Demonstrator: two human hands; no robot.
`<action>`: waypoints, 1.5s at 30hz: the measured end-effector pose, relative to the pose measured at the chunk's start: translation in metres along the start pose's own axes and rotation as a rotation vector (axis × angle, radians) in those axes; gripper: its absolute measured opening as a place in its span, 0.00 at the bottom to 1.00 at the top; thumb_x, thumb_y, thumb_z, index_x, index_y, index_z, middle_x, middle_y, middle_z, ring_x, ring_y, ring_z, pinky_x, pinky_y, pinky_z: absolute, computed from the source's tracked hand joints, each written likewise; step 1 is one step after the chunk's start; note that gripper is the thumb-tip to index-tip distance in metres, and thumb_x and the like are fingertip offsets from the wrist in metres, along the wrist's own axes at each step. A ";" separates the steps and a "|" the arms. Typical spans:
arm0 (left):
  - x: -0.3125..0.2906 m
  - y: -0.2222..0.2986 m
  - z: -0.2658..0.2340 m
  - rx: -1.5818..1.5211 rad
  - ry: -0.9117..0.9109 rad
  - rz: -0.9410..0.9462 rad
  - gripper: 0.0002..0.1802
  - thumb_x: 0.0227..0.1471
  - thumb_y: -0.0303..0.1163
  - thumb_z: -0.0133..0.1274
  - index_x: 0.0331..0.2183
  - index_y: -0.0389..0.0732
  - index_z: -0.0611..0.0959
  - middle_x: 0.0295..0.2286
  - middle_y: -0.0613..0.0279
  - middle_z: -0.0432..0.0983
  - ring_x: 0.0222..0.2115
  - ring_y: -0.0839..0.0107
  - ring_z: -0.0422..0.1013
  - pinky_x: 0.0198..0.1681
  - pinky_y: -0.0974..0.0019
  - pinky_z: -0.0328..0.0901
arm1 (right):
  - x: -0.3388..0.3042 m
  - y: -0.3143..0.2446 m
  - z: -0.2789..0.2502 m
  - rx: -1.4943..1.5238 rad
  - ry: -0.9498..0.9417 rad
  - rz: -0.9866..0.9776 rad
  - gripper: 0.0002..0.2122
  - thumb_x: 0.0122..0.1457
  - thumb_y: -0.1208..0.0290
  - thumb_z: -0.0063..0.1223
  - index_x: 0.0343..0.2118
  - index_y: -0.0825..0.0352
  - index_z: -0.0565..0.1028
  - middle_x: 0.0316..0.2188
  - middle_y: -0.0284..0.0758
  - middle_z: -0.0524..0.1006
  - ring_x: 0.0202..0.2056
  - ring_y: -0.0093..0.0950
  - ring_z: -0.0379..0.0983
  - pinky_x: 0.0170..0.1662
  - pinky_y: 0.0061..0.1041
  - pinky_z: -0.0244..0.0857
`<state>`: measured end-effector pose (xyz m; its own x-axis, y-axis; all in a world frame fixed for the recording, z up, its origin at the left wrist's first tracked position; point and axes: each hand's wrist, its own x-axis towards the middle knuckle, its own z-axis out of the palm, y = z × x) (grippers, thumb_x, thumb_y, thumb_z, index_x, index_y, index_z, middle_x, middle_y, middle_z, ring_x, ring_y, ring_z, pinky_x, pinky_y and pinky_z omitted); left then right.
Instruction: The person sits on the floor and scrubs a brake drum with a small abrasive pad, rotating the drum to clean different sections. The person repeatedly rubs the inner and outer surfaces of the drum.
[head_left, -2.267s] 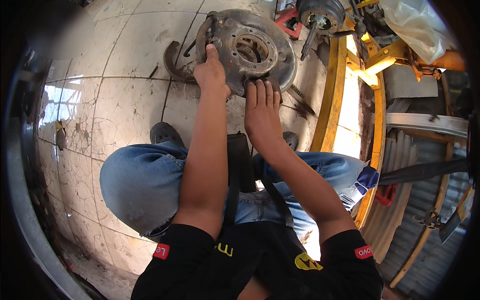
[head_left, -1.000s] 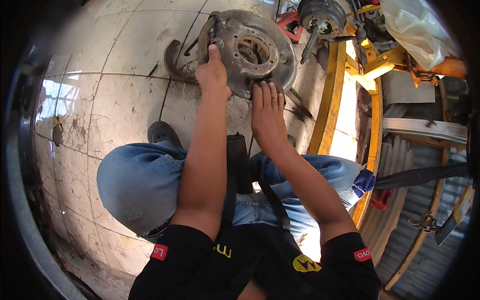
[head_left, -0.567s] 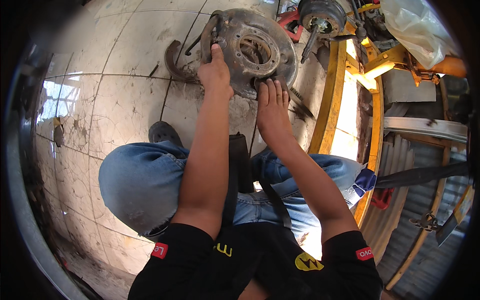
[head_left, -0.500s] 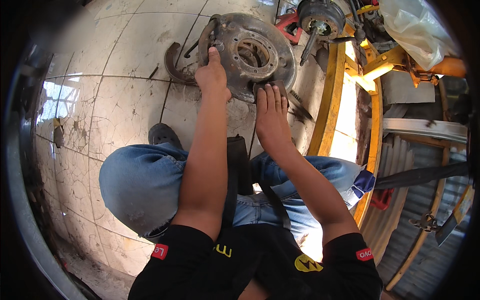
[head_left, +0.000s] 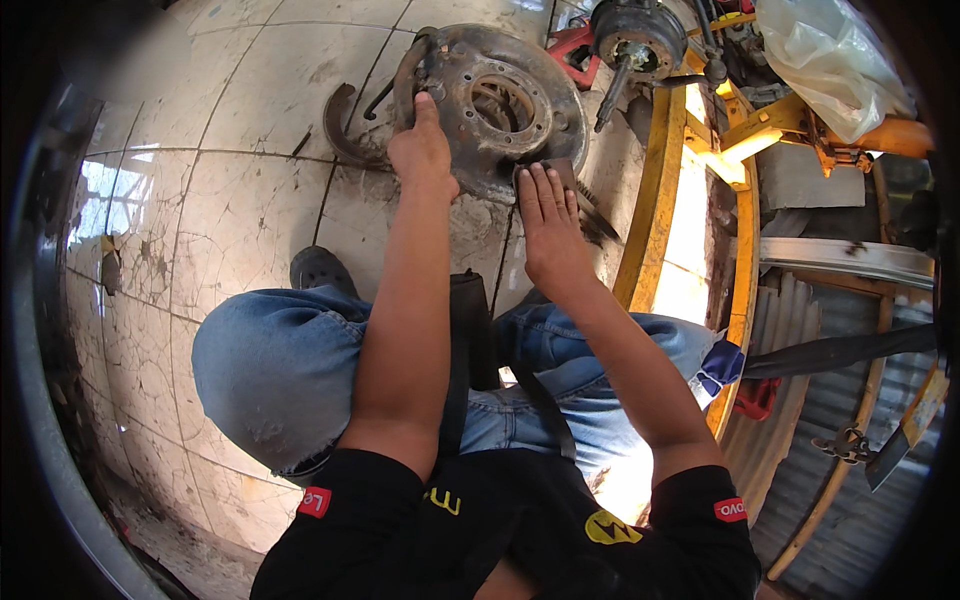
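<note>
Hands at a round metal plate (head_left: 470, 132), upper centre
Left hand (head_left: 420, 155) clasps its left edge; right hand (head_left: 553, 225) lies flat on a dark pad (head_left: 562, 170), grip unclear

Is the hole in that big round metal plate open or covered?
Open: through the middle of the metal plate, a dark curved piece shows.

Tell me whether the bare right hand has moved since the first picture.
Yes: the bare right hand has shifted rightward, closer to the long yellow metal beam.
</note>
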<state>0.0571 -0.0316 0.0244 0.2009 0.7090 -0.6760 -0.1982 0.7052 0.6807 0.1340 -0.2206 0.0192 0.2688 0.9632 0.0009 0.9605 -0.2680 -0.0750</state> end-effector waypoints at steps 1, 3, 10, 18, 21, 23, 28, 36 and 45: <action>0.001 -0.001 0.001 -0.023 -0.003 -0.010 0.41 0.59 0.56 0.51 0.57 0.28 0.67 0.54 0.46 0.67 0.52 0.53 0.66 0.48 0.46 0.64 | 0.001 -0.001 0.008 0.000 0.055 0.020 0.33 0.57 0.81 0.42 0.67 0.71 0.48 0.67 0.48 0.50 0.69 0.46 0.42 0.68 0.50 0.37; 0.005 -0.004 0.001 -0.037 -0.020 0.006 0.41 0.59 0.56 0.51 0.57 0.28 0.67 0.54 0.46 0.67 0.51 0.53 0.66 0.48 0.47 0.64 | 0.006 -0.008 0.013 -0.014 0.053 0.080 0.33 0.57 0.81 0.42 0.67 0.72 0.48 0.68 0.48 0.48 0.69 0.47 0.41 0.68 0.50 0.37; 0.012 -0.008 -0.003 -0.116 -0.093 0.077 0.40 0.59 0.55 0.51 0.58 0.30 0.67 0.54 0.47 0.67 0.52 0.54 0.67 0.51 0.49 0.63 | -0.005 -0.022 0.007 -0.053 0.025 0.100 0.36 0.55 0.81 0.45 0.67 0.74 0.45 0.69 0.50 0.44 0.70 0.47 0.38 0.69 0.50 0.35; 0.016 -0.010 -0.005 -0.123 -0.081 0.059 0.40 0.59 0.54 0.52 0.58 0.30 0.66 0.54 0.47 0.67 0.51 0.55 0.67 0.52 0.50 0.62 | -0.014 -0.029 0.011 -0.043 -0.005 0.114 0.38 0.53 0.82 0.45 0.67 0.75 0.43 0.69 0.51 0.42 0.70 0.48 0.37 0.69 0.49 0.35; 0.013 -0.011 -0.001 -0.112 -0.076 0.067 0.39 0.59 0.53 0.52 0.59 0.31 0.65 0.55 0.48 0.66 0.52 0.54 0.66 0.52 0.49 0.62 | -0.004 -0.024 0.010 -0.072 -0.003 0.123 0.37 0.54 0.82 0.45 0.67 0.76 0.43 0.69 0.52 0.42 0.70 0.49 0.37 0.69 0.49 0.36; 0.009 -0.009 0.000 -0.109 -0.060 0.069 0.39 0.59 0.53 0.52 0.59 0.33 0.65 0.55 0.48 0.66 0.52 0.54 0.66 0.52 0.48 0.62 | 0.002 -0.025 0.010 -0.062 -0.010 0.154 0.37 0.53 0.82 0.45 0.67 0.76 0.44 0.69 0.52 0.42 0.70 0.49 0.37 0.68 0.49 0.37; -0.001 -0.003 0.000 -0.050 -0.034 0.018 0.39 0.59 0.54 0.51 0.59 0.34 0.66 0.55 0.49 0.67 0.53 0.55 0.65 0.51 0.46 0.63 | -0.008 -0.027 0.011 -0.052 0.022 0.122 0.37 0.54 0.82 0.45 0.66 0.77 0.45 0.69 0.53 0.43 0.69 0.49 0.39 0.68 0.49 0.37; 0.008 -0.009 0.002 -0.080 -0.037 0.090 0.38 0.59 0.53 0.51 0.55 0.27 0.69 0.50 0.46 0.70 0.45 0.54 0.72 0.43 0.49 0.70 | -0.013 -0.036 0.013 -0.046 0.015 0.140 0.37 0.54 0.81 0.43 0.67 0.77 0.44 0.69 0.53 0.43 0.70 0.49 0.38 0.68 0.50 0.36; -0.002 -0.005 0.001 -0.061 -0.030 0.099 0.41 0.59 0.54 0.51 0.54 0.23 0.68 0.50 0.43 0.69 0.44 0.52 0.74 0.43 0.50 0.72 | -0.008 -0.043 0.010 -0.064 0.023 0.139 0.38 0.53 0.79 0.47 0.66 0.78 0.45 0.68 0.54 0.45 0.69 0.50 0.39 0.68 0.52 0.37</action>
<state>0.0588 -0.0368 0.0231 0.2055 0.7756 -0.5969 -0.2768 0.6310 0.7247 0.0900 -0.2168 0.0126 0.4005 0.9161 0.0180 0.9163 -0.4004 -0.0124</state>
